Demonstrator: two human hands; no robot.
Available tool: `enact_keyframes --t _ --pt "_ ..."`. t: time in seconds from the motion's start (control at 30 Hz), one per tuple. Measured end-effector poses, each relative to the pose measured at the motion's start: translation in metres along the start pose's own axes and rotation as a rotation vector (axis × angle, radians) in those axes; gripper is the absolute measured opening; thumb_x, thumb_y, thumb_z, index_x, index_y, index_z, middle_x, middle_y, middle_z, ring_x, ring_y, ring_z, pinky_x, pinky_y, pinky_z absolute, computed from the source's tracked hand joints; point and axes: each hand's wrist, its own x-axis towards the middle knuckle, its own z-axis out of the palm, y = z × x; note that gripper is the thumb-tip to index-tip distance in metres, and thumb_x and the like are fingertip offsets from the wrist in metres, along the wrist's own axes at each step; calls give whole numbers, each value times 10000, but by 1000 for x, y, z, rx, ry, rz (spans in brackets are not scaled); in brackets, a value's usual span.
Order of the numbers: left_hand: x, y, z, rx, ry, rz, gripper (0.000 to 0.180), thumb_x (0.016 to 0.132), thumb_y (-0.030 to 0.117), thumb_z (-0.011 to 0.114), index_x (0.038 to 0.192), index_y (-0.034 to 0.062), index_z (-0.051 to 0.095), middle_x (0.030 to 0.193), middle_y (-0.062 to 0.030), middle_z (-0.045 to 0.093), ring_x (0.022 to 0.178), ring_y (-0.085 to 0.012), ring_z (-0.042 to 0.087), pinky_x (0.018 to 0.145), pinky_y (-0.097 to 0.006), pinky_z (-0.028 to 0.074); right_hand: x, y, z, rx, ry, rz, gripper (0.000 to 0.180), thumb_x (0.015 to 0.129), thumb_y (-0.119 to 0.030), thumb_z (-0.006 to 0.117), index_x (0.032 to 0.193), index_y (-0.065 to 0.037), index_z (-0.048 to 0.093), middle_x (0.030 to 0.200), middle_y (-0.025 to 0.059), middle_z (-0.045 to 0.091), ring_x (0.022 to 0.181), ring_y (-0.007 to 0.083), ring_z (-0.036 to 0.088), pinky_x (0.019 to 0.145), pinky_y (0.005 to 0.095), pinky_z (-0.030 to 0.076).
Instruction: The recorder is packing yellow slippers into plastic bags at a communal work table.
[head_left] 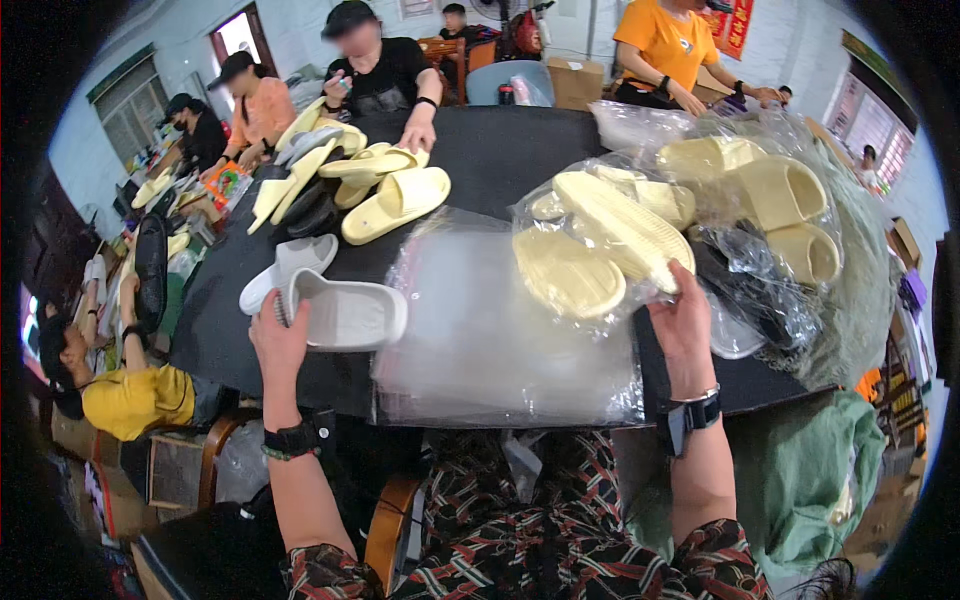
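My left hand (279, 338) is closed on the near end of a light grey slide slipper (350, 315). Its mate, another grey slipper (308, 256), lies just behind it on the black table. At the right, my right hand (683, 325) grips the end of a pale yellow slipper (625, 228), sole up, in a clear plastic bag. A second yellow slipper (565, 272) lies beside it under the film. Between my hands is a flat stack of clear plastic bags (490, 345) at the table's near edge.
Loose yellow slippers (400, 205) and black slippers (310, 208) are heaped at the far left. Bagged yellow slippers (780, 190) pile up at the right beside a green mesh sack (860, 260). A person in black (385, 75) reaches toward the loose heap; others work around the table.
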Motion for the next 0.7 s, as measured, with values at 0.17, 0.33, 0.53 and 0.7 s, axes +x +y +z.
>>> enact_keyframes --t 0.17,0.33,0.53,0.7 --pt "8 -65 -16 234 99 -201 825 825 573 700 1408 23 504 1246 -295 596 1192 -458 529 1068 -515 351 -4 -13 13 -11 -152 -57 381 1005 -85 537 1369 22 498 1320 145 616 1174 231 629 947 352 549" --pt "3 -108 -9 333 107 -493 1067 733 713 712 1457 -16 424 1333 -320 548 1271 -460 491 1103 -531 331 -11 -36 45 -117 -327 -260 496 1015 -86 509 1481 -18 352 1366 146 559 1214 225 597 976 357 533" --pt "-10 -85 -16 448 314 -449 1126 681 681 786 1487 14 368 1390 -299 490 1333 -482 401 1094 -555 342 1 -41 69 -233 -418 -453 517 1014 -111 536 1494 -36 359 1392 128 550 1228 212 585 1011 363 501" --pt "-50 84 -9 48 -125 530 1005 665 440 848 1510 133 400 1587 -190 294 1476 -452 202 1176 -654 111 -16 -47 77 -149 -423 -371 510 1005 -78 558 1469 -23 354 1337 144 572 1177 200 610 960 311 526"
